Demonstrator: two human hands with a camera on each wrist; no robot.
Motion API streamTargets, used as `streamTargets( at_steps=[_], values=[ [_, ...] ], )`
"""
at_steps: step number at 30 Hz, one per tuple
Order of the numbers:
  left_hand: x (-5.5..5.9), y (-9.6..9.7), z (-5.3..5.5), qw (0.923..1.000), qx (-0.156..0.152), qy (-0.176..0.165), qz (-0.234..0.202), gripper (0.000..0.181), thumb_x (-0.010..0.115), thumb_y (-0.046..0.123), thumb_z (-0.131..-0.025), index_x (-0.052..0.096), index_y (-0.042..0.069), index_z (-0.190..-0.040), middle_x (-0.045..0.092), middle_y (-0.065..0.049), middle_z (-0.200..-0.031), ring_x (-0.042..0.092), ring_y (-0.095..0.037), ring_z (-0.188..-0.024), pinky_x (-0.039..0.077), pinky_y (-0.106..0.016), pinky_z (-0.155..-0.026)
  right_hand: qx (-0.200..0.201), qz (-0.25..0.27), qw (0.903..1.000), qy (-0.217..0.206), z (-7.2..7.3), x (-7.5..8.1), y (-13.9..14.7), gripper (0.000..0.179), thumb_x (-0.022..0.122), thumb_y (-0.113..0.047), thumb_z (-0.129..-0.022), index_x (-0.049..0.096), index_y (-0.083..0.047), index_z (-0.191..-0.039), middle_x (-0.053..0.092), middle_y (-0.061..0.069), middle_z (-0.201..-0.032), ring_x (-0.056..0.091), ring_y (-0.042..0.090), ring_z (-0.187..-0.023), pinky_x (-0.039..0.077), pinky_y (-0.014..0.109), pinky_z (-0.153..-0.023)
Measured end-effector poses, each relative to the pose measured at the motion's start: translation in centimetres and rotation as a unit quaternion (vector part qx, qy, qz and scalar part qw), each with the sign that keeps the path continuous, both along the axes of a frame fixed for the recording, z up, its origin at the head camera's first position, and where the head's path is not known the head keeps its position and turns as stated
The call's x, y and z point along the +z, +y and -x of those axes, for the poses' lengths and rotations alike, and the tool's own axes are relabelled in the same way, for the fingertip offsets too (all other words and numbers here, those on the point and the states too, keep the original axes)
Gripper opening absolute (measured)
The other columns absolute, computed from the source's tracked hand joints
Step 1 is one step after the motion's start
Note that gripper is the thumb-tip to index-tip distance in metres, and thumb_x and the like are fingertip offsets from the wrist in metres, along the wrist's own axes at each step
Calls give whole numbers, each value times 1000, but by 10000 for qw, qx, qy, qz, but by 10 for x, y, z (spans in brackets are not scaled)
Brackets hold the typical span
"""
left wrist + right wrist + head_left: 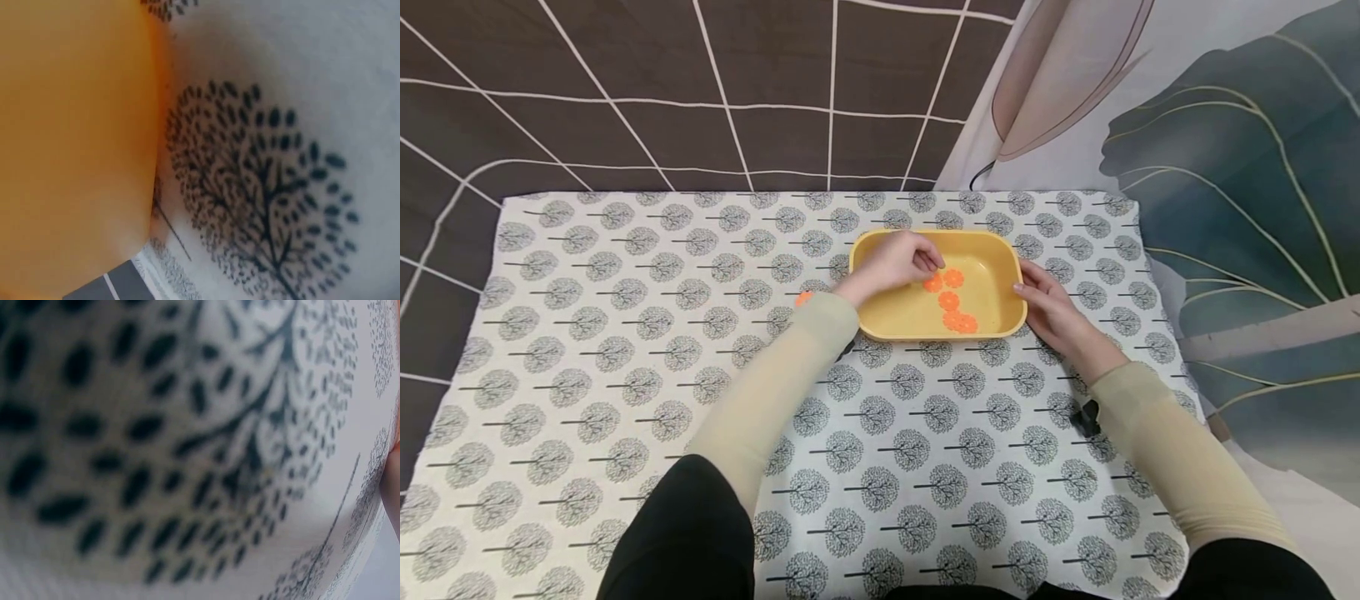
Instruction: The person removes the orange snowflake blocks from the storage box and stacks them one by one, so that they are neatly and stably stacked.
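A yellow rectangular basin (880,327) stands on the patterned cloth, and several orange flower-shaped slices (951,320) lie on its floor. My left hand (898,262) reaches over the basin's left side with bent fingers, right above the upper slices; whether a slice is between the fingertips is hidden. At the basin's right end my right hand (1054,310) holds the wall, thumb at the rim and fingers along the outside. Another orange piece (803,297) lies on the cloth by my left forearm, partly covered. The left wrist view shows the basin's outer wall (75,137) close up.
A white cloth with grey tree prints (625,367) covers the table. Behind it hangs a dark curtain with white grid lines (775,67); a leaf-patterned curtain (1240,192) is on the right. A short black cord (979,173) shows at the back edge.
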State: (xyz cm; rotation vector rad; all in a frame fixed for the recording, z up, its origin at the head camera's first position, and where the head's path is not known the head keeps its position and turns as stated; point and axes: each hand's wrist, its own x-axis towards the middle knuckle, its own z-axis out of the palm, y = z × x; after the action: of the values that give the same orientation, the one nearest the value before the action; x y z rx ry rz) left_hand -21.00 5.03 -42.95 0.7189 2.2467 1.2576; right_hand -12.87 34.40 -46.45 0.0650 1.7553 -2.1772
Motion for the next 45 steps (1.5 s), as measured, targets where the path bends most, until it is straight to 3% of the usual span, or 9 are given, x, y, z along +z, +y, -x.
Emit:
streamTargets(
  at_steps=[8,21,31,45],
  values=[
    [-5,4,1,9963,-331,580,549,27,78,-3,-90,75,1,-117,76,-13,-119,69,-22,-109,58,-24,-99,15,51,10000,25,0,1,-1,62,51,1,-108,24,2,-164,55,-7,-145,58,9,-128,51,16,-111],
    [-12,7,1,9901,-574,989,814,28,78,-3,-91,75,2,-118,75,-11,-122,67,-23,-115,55,-28,-106,49,-1,10000,34,0,2,-2,63,51,0,-108,22,2,-165,55,-8,-145,58,9,-128,51,16,-110],
    [-11,11,-1,9822,-735,1295,1142,29,77,-3,-90,76,4,-118,75,-11,-124,65,-24,-118,51,-31,-111,-12,33,10000,-39,-1,1,0,64,51,-1,-108,20,2,-165,55,-9,-144,59,7,-128,51,15,-110],
    [-13,11,-5,9836,-757,1118,1193,31,77,0,-93,74,4,-124,70,-11,-130,62,-24,-125,49,-30,-116,-15,-46,10000,-61,-2,2,-1,68,52,-2,-109,15,4,-166,54,-11,-145,58,6,-129,50,14,-111]
  ],
)
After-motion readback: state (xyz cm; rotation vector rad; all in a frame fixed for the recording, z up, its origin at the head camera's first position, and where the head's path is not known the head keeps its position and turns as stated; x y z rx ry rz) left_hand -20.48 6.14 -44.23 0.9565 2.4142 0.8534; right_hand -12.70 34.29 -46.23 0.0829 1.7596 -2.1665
